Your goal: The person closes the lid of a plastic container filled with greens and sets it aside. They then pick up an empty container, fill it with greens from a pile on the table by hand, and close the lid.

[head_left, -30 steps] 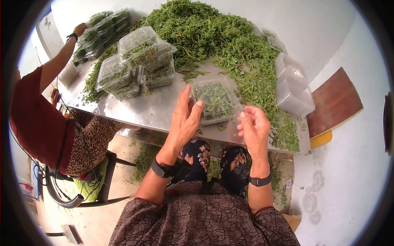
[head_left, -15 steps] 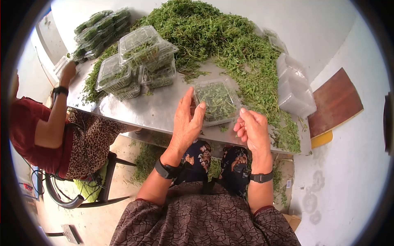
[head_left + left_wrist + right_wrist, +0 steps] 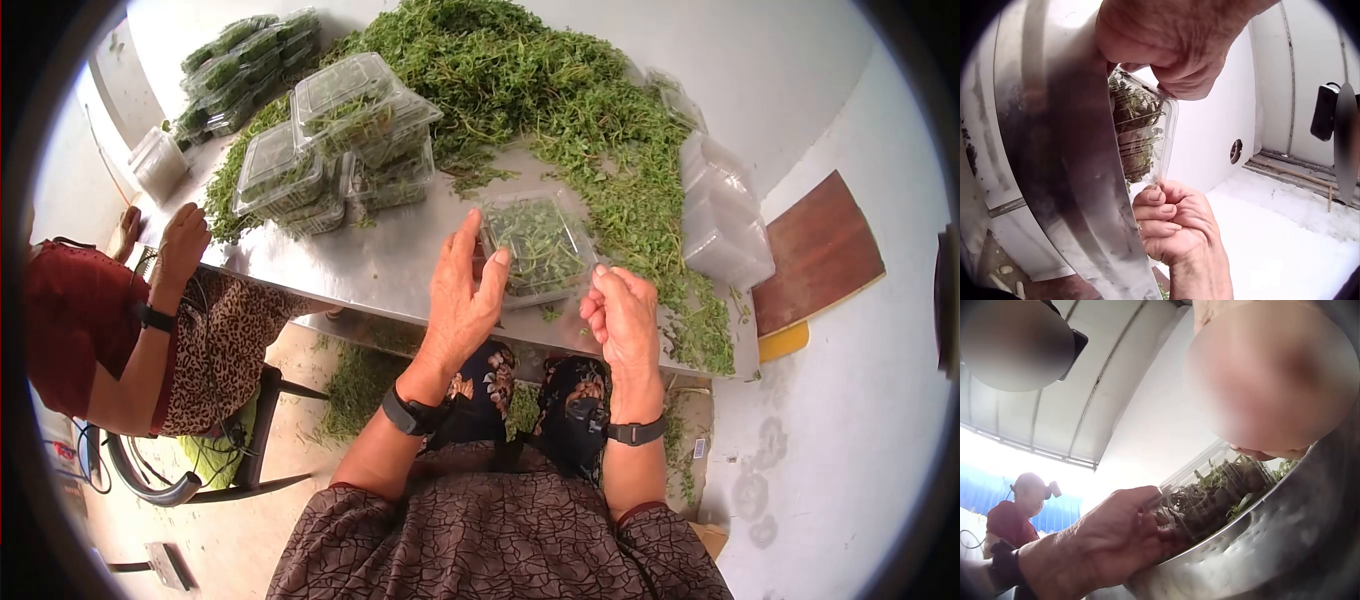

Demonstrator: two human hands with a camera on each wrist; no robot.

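Note:
A clear lidded box (image 3: 540, 245) filled with green sprigs lies on the metal table near its front edge. My left hand (image 3: 465, 290) is at the box's left side, its fingers and thumb fairly straight; in the right wrist view this hand (image 3: 1094, 544) rests its thumb on the rim. My right hand (image 3: 628, 315) is at the near right corner with curled fingers. In the left wrist view, the right hand (image 3: 1179, 222) pinches the rim of the box (image 3: 1138, 128) between thumb and finger. The sprigs show through its clear wall.
Filled boxes (image 3: 350, 100) are stacked left of the box, with another stack (image 3: 245, 75) farther back. A heap of greens (image 3: 500, 70) covers the back. Empty clear containers (image 3: 725, 215) stand at right. A person in red (image 3: 90, 330) sits at left.
My right fingers have curled in and pinch the box's rim. My left hand has shifted slightly right. The other person's arm has drawn back from the far stack to the table's edge.

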